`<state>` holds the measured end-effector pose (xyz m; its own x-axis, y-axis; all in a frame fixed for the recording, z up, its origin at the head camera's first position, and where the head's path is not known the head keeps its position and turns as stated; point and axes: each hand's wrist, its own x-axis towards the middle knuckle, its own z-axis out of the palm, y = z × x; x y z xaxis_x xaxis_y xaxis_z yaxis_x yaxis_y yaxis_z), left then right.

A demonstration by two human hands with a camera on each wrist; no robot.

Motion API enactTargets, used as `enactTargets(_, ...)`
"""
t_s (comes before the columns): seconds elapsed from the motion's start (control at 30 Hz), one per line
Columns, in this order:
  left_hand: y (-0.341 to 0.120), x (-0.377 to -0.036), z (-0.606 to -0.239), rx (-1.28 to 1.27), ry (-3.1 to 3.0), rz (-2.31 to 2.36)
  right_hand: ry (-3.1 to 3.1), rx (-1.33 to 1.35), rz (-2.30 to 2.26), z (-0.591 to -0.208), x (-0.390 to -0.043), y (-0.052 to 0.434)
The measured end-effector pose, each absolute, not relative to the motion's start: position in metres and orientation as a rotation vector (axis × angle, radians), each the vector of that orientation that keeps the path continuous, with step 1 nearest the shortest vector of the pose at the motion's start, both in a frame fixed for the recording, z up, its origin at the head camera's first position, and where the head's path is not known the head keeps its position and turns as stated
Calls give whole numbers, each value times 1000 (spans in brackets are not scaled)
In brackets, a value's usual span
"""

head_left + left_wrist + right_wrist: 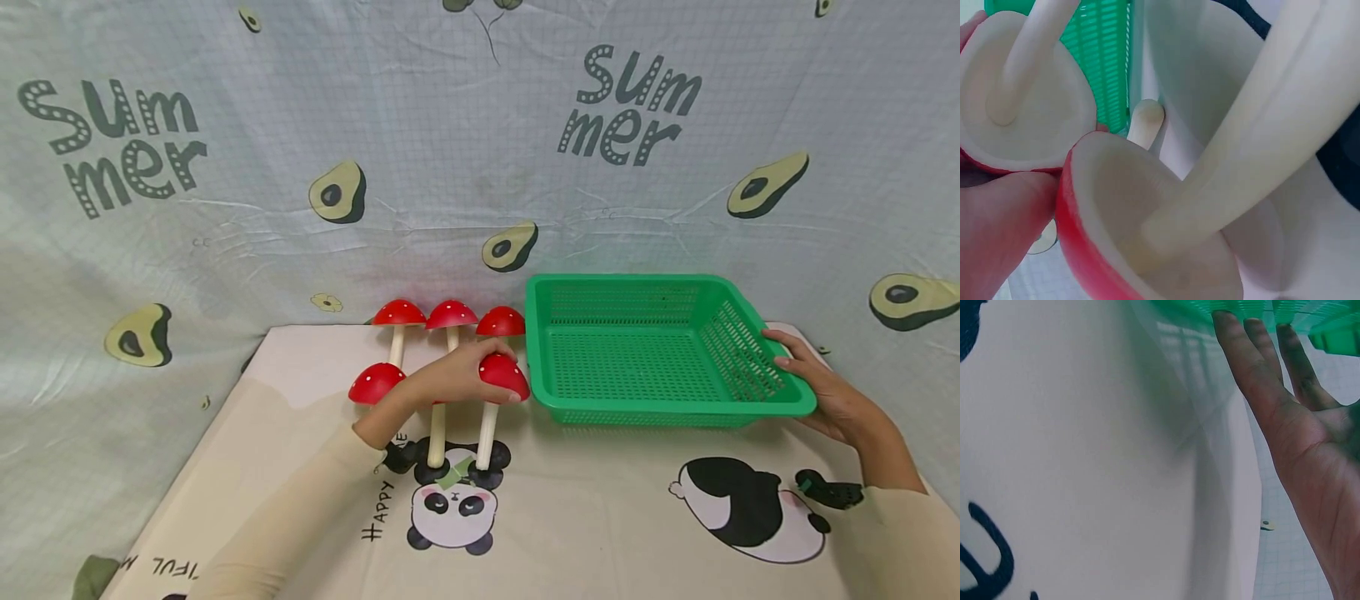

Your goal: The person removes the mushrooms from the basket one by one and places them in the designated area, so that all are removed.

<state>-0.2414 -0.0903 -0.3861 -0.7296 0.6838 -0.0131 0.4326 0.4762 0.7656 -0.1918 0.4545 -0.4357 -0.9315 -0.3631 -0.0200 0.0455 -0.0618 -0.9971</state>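
My left hand (465,372) holds the red, white-dotted cap of a toy mushroom (487,433), its pale stem pointing down toward the front. Beside it, under the hand, another mushroom (437,442) has its cap mostly hidden. In the left wrist view two caps show their cream undersides, the hand gripping the upper mushroom (1054,112) and the nearer mushroom (1166,231) touching it. My right hand (832,392) holds the right side of a green plastic basket (675,408), digits at its rim; the right wrist view shows several fingers extended against its underside.
More toy mushrooms lie at the left: one at the front (377,383), and a back row with a left (400,313), a middle (452,314) and a right mushroom (501,321). A printed cloth (585,517) covers the table; a hanging curtain (420,125) stands behind.
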Motion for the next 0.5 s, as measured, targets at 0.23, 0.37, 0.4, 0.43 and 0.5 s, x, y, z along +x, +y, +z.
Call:
enactTargets(0.23,-89,-240,-389,937,2445,1113,1915,-358,-2082,-436,-193,454)
enactTargets(0.37,-87,-240,-390,961,2464,1112,1913,-360,-2087,-435,-193,455)
enactTargets(0.4,-86,-240,-390,971,2477,1103,1912,-356,-2087,-435,-192,454)
enactTargets(0.43,-86,-240,-390,982,2490,1091,1913,-352,-2087,-434,-192,454)
enactTargets(0.5,-85,-240,-391,1003,2517,1063,1919,-342,-2082,-434,-192,454)
